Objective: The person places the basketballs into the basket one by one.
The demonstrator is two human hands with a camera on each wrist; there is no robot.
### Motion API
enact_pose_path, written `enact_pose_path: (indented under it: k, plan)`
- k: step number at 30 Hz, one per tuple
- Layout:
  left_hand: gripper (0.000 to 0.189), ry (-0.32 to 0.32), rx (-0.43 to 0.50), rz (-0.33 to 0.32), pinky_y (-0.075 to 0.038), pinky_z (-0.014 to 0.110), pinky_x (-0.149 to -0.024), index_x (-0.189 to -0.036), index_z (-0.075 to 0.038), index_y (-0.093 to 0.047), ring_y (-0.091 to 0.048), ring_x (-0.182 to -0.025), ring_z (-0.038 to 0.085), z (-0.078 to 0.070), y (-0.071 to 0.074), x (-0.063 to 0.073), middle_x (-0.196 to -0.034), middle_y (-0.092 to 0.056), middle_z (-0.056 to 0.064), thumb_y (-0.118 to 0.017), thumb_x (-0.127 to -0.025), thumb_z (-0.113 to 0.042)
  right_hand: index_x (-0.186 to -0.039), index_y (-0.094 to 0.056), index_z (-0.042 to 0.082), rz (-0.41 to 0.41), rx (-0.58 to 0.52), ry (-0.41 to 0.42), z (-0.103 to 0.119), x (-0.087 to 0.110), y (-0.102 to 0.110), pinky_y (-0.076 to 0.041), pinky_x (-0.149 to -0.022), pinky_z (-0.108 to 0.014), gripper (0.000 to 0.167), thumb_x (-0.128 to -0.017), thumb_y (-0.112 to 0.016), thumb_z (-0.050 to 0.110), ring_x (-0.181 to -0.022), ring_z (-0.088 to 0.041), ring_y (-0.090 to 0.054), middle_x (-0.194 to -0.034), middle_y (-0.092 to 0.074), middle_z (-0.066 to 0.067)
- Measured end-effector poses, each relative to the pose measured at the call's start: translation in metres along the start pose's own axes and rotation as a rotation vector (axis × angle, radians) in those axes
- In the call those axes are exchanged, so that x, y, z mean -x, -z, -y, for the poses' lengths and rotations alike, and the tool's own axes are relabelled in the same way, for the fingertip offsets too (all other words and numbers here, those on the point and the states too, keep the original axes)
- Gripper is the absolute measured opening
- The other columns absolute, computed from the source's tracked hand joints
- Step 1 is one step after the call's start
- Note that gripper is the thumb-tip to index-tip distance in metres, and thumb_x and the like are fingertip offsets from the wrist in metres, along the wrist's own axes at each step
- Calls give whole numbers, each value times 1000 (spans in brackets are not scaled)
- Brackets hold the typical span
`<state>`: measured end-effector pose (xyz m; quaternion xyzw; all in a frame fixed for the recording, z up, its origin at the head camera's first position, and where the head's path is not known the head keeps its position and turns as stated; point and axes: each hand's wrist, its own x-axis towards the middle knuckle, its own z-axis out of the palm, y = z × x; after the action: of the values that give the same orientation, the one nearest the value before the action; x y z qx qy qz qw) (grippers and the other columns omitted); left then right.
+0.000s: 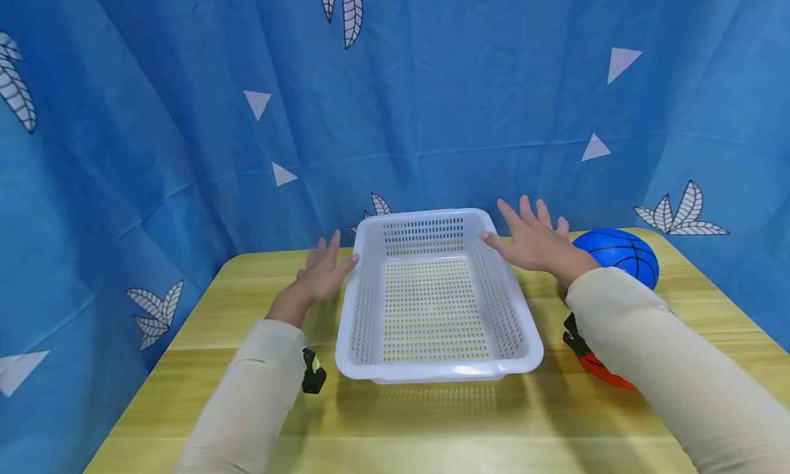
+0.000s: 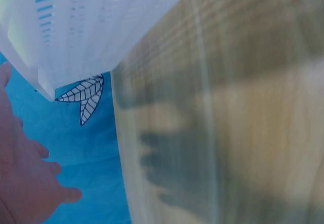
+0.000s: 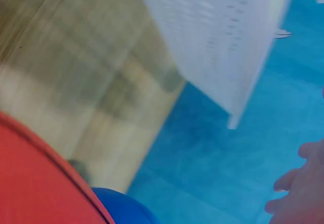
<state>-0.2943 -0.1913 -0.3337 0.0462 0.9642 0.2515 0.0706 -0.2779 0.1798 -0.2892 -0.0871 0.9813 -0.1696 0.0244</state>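
A white perforated plastic basket (image 1: 439, 371) is at the middle of the wooden table, nothing inside it. Beside its left rim is my left hand (image 1: 321, 275), fingers spread and thumb at the rim; whether it touches I cannot tell. On the other side my right hand (image 1: 533, 244) spreads its fingers, with the thumb over or against the right rim. The left wrist view has the basket's side wall (image 2: 86, 36) above the table. In the right wrist view, the opposite wall (image 3: 212, 41) shows apart from the fingers (image 3: 288, 181).
Right of the basket, a blue ball (image 1: 623, 254) with black lines lies near the right forearm. A red-orange ball (image 1: 607, 376) is partly hidden beneath that sleeve. A blue patterned curtain (image 1: 469, 103) hangs behind the table (image 1: 216, 323) and along its sides.
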Motion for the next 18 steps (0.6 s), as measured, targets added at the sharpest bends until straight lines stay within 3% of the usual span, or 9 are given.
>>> enact_pose_path:
  k: [5, 9, 15, 18]
  plan:
    - [85, -39, 277, -39, -5, 66, -107, -151, -25, 12, 7, -144, 34, 8, -17, 9, -158, 12, 7, -41, -92, -56, -153, -4, 16, -29, -37, 16, -2, 20, 26, 4, -97, -74, 90, -87, -31, 71, -137, -52, 9, -154, 7, -27]
    - [82, -55, 525, -23, -9, 60, -110, -151, -25, 9, -1, -144, 33, 12, -34, 21, -159, 3, 7, -43, -94, -51, -152, -1, 13, -54, -104, 3, -19, 43, 41, 0, -95, -77, 88, -90, -32, 67, -136, -54, 5, -153, 6, -28]
    - [73, -78, 947, 34, -21, 50, -111, -152, -21, 5, -17, -143, 31, 10, -55, 37, -157, -9, 12, -39, -98, -42, -152, -1, 11, -164, -207, -21, -56, 82, 43, -18, -90, -77, 82, -94, -40, 53, -136, -54, -7, -154, -3, -28]
    - [66, -83, 1090, 52, -30, 44, -107, -152, -25, -1, -33, -133, 30, 10, -61, 45, -152, -23, 12, -37, -99, -39, -152, -4, 11, -240, -282, -60, -72, 98, 37, -20, -86, -78, 78, -95, -42, 48, -135, -54, -8, -153, -5, -29]
